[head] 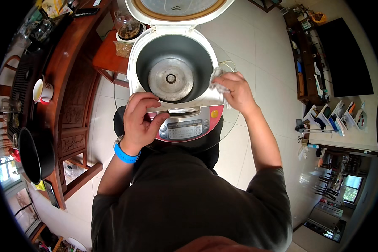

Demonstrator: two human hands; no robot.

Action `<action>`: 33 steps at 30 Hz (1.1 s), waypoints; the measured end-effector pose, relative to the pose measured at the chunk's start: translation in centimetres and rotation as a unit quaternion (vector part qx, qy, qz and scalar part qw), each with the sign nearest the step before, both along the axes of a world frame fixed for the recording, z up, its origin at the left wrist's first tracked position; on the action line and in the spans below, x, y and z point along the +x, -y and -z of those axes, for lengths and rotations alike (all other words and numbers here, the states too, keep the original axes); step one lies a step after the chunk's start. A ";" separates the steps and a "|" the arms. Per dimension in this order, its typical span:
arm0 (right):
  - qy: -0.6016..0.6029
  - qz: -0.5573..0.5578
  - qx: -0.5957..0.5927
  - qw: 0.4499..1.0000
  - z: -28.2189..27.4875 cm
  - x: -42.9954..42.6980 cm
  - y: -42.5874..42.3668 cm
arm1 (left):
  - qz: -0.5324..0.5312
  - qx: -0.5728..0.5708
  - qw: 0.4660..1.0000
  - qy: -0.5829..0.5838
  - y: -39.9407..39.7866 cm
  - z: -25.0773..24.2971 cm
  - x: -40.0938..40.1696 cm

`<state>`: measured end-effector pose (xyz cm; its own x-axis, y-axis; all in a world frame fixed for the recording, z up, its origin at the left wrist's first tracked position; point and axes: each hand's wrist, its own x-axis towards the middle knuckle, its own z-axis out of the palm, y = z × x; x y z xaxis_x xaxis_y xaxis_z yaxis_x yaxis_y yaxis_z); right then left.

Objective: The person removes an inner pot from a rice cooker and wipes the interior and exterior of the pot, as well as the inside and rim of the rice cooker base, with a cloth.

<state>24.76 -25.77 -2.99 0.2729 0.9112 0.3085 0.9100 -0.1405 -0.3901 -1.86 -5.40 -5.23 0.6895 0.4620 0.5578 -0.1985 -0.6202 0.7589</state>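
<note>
A rice cooker stands before me with its lid raised and tilted back. No inner pot sits in it, so the round metal heating plate shows at the bottom. My right hand grips a crumpled whitish cloth against the right side of the cooker's rim. At the front left of the rim is my left hand, its fingers curled and apart, near the lid latch. A control panel with buttons faces me. Whether my left fingertips touch the rim cannot be told.
On the carved wooden table at left are a black inner pot, a mug and a tea tray. A glass kettle stands on a wooden stool behind the cooker's left side. A thin cable curves over the tiled floor.
</note>
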 end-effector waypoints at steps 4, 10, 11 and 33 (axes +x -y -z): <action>-0.008 0.023 0.012 1.000 0.6 0.8 -0.4 | 0.000 0.008 1.000 0.008 0.0 -0.1 0.1; -0.036 -0.003 -0.025 0.999 -0.5 -0.4 0.1 | -0.004 0.011 1.000 -0.008 0.1 -0.1 0.0; -0.047 -0.028 -0.053 0.997 -1.0 -0.7 0.0 | -0.003 0.012 1.000 -0.007 0.0 0.0 0.1; -0.078 0.100 0.021 0.992 0.1 0.8 -1.1 | -0.005 -0.018 1.000 -0.020 0.2 -0.2 0.0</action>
